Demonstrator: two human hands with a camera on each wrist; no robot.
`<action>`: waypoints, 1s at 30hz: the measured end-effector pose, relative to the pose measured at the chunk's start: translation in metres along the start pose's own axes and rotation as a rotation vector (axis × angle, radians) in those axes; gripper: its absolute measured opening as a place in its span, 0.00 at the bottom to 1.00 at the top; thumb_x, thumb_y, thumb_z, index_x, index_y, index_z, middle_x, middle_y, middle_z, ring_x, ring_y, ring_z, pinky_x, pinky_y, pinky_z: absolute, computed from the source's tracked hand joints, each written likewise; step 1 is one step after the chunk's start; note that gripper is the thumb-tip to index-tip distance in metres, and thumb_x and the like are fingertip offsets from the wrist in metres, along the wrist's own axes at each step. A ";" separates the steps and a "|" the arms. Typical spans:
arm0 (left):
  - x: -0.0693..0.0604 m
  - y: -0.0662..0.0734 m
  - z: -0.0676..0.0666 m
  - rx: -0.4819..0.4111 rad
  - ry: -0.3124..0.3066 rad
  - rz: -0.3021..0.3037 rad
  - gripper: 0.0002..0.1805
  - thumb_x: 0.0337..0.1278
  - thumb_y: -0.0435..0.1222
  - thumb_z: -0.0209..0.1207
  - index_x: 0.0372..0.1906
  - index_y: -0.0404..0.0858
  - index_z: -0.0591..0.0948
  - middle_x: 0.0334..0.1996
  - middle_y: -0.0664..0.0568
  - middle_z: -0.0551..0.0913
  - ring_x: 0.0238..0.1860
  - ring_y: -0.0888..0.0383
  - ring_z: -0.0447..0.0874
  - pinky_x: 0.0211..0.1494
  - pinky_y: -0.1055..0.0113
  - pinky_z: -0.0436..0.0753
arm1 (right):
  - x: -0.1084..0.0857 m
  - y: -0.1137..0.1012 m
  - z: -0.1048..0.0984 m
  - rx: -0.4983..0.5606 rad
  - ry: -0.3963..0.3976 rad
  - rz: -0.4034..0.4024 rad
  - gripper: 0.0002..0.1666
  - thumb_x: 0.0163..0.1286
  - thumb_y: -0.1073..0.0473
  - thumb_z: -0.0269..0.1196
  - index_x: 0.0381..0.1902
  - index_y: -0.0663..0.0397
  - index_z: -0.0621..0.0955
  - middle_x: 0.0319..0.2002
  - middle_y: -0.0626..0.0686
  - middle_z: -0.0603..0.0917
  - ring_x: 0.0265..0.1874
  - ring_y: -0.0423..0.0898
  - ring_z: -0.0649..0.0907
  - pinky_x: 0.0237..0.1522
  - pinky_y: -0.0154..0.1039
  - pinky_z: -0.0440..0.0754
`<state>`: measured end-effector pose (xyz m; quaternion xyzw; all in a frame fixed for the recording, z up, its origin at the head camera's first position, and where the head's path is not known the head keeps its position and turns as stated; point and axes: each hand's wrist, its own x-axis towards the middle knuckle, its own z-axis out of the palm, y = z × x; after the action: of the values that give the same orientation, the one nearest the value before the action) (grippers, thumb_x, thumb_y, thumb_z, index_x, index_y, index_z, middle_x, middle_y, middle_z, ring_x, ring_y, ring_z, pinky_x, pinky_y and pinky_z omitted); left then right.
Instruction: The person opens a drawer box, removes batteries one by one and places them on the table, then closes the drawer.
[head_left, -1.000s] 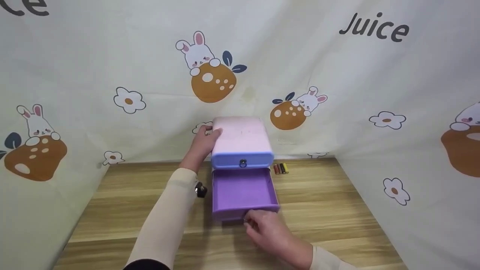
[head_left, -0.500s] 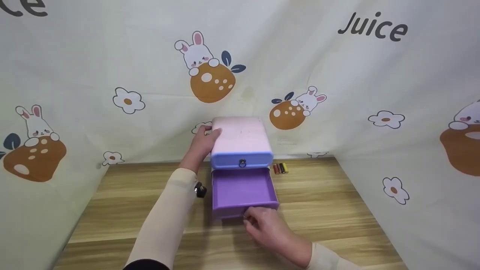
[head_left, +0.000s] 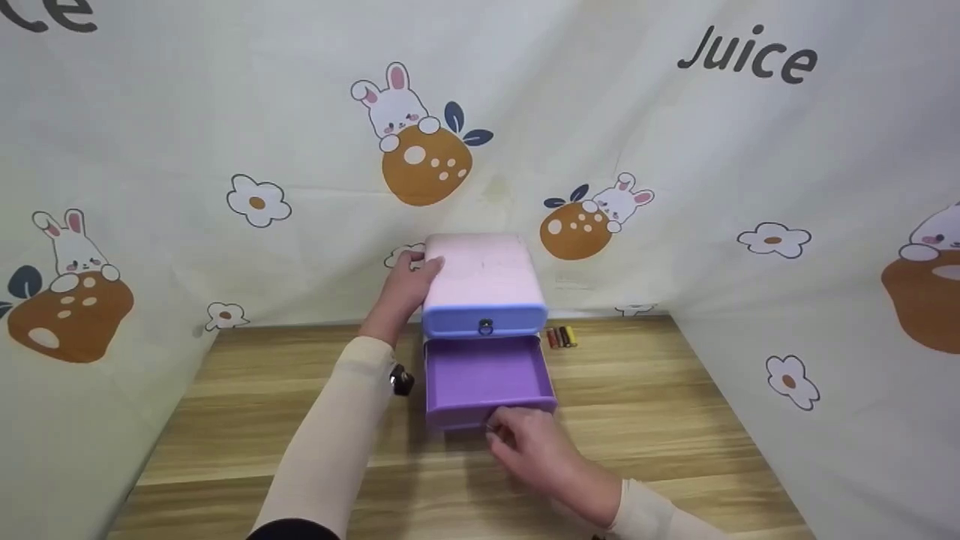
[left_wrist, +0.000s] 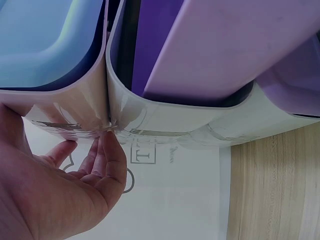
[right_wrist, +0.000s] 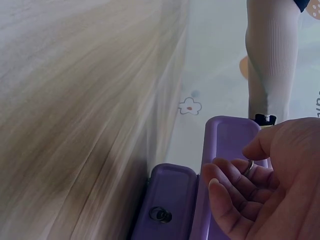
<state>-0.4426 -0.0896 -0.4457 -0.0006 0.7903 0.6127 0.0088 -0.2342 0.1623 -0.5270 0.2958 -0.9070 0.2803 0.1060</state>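
A small drawer cabinet (head_left: 484, 270) with a pink top stands against the back wall. Its blue upper drawer (head_left: 450, 321) is closed. Below that, the purple drawer (head_left: 456, 417) is pulled out, and its visible inside holds nothing. My left hand (head_left: 405, 289) rests on the cabinet's left side, thumb on the top edge; in the left wrist view its fingertips touch the side wall. With thumb and forefinger, my right hand (head_left: 540, 454) pinches the purple drawer's ring pull (right_wrist: 248, 167). A lower purple drawer (right_wrist: 172, 187) with its own ring shows in the right wrist view.
Several batteries (head_left: 562, 337) lie in a row on the wooden table (head_left: 660, 420), right of the cabinet. A printed cloth (head_left: 315, 135) hangs behind and along both sides.
The purple drawer has slid slightly inward, toward the cabinet, with my right hand on its ring pull. My left hand has stayed in place.
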 end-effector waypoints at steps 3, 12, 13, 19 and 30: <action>0.000 0.001 0.000 -0.006 0.008 0.006 0.39 0.81 0.58 0.58 0.79 0.37 0.68 0.76 0.34 0.72 0.73 0.42 0.73 0.76 0.46 0.73 | 0.002 0.002 0.001 -0.013 0.026 -0.016 0.02 0.70 0.63 0.72 0.38 0.50 0.87 0.32 0.43 0.89 0.29 0.33 0.83 0.34 0.31 0.85; -0.001 0.000 0.001 -0.012 0.009 0.009 0.39 0.80 0.58 0.59 0.79 0.37 0.67 0.75 0.34 0.73 0.72 0.42 0.74 0.75 0.46 0.73 | 0.012 0.007 0.003 0.056 -0.005 0.030 0.03 0.71 0.64 0.72 0.40 0.52 0.88 0.34 0.45 0.90 0.31 0.33 0.84 0.36 0.31 0.86; -0.001 0.000 0.001 -0.013 0.008 0.009 0.39 0.80 0.58 0.59 0.79 0.37 0.67 0.75 0.34 0.73 0.72 0.42 0.74 0.75 0.46 0.73 | 0.013 0.008 0.003 0.058 -0.004 0.033 0.03 0.71 0.64 0.72 0.40 0.52 0.88 0.34 0.45 0.90 0.31 0.33 0.84 0.35 0.31 0.86; 0.001 0.000 0.001 -0.015 0.009 0.012 0.39 0.80 0.58 0.59 0.80 0.37 0.67 0.74 0.34 0.73 0.71 0.42 0.75 0.75 0.46 0.74 | 0.017 0.009 0.002 0.056 0.001 0.047 0.03 0.72 0.63 0.72 0.40 0.51 0.87 0.33 0.43 0.89 0.30 0.32 0.83 0.34 0.31 0.85; 0.000 0.000 0.001 -0.010 0.001 -0.007 0.40 0.81 0.59 0.59 0.81 0.38 0.66 0.76 0.36 0.72 0.73 0.43 0.74 0.75 0.46 0.74 | 0.025 0.012 0.003 0.039 0.024 0.033 0.03 0.71 0.63 0.72 0.39 0.51 0.87 0.32 0.44 0.89 0.29 0.33 0.83 0.34 0.32 0.85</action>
<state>-0.4421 -0.0889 -0.4459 -0.0038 0.7871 0.6168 0.0105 -0.2613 0.1572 -0.5258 0.2796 -0.9047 0.3032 0.1067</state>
